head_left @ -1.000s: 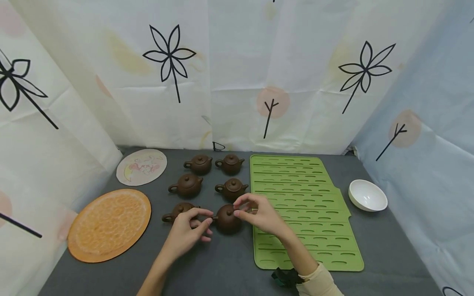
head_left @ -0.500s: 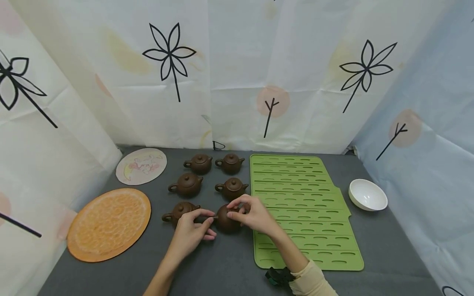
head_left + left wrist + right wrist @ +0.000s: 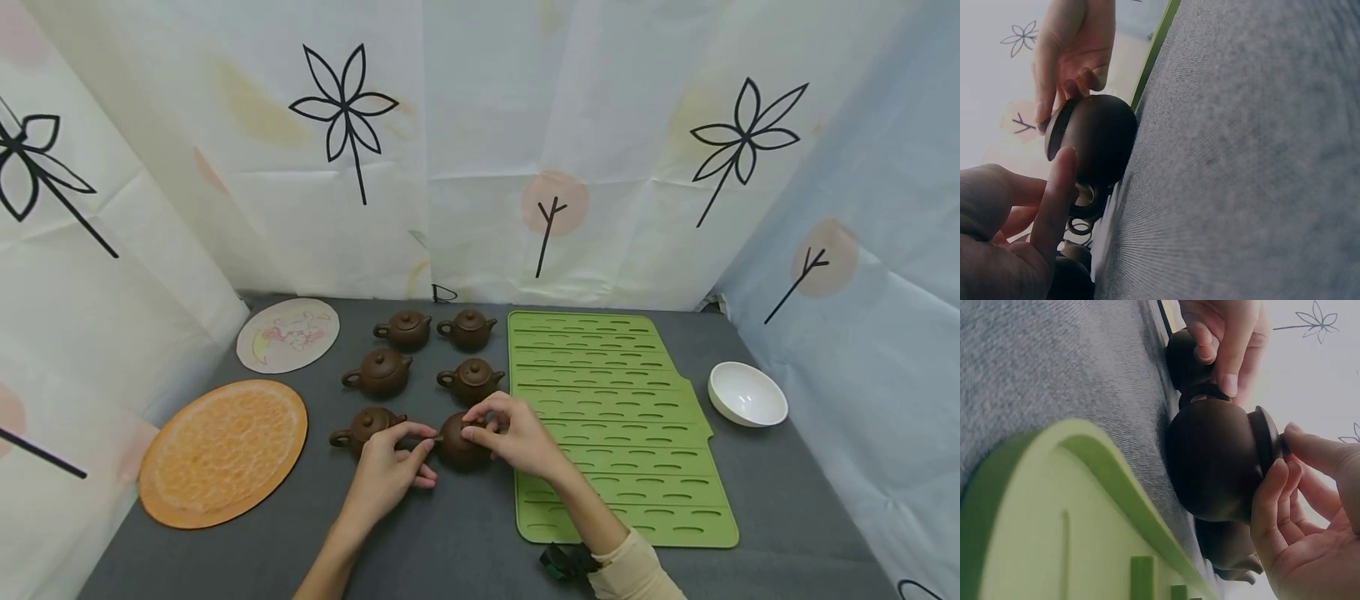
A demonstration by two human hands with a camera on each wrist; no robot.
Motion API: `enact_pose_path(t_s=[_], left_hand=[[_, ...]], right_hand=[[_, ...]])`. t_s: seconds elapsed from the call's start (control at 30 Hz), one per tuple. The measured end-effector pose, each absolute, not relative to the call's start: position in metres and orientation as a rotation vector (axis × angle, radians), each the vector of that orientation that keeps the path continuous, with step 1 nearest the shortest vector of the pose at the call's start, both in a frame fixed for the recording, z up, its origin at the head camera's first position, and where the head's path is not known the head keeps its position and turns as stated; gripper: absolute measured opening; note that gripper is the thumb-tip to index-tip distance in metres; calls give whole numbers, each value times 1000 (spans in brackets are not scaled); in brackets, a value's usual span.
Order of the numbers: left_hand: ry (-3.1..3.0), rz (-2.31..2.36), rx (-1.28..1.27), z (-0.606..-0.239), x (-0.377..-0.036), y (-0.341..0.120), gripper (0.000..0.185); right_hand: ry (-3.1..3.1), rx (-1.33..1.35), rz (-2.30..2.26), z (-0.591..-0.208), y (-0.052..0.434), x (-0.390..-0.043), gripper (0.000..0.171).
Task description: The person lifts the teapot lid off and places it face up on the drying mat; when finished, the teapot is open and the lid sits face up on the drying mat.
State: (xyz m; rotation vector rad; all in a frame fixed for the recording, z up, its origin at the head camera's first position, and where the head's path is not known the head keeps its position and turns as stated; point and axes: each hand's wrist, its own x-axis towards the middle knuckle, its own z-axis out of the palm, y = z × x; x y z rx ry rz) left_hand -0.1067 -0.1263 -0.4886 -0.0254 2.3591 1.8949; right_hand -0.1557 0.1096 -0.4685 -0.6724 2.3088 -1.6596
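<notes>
the near right teapot [image 3: 459, 442] sits on the grey cloth [image 3: 465, 542] just left of the green mat [image 3: 622, 433], between both hands. the right hand [image 3: 517, 437] pinches its lid with curled fingertips [image 3: 1275, 481]. the left hand [image 3: 390, 471] pinches at its handle side.

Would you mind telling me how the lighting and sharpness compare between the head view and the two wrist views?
Head view: evenly lit, sharp, soft shadows, wide-angle bending at the edges. Left wrist view: dim, washed-out backdrop; the teapot is fairly sharp, while the left hand is soft up close. Right wrist view: dim too, the green mat blurred in the foreground, the right hand clearer against a bright backdrop.
</notes>
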Motion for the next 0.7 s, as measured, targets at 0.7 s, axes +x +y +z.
enact_pose_path(t_s=[0.7], left_hand=[[2367, 1884, -13, -488, -106, -127, 16]], right_hand=[[2434, -724, -1800, -438, 176, -150, 16]])
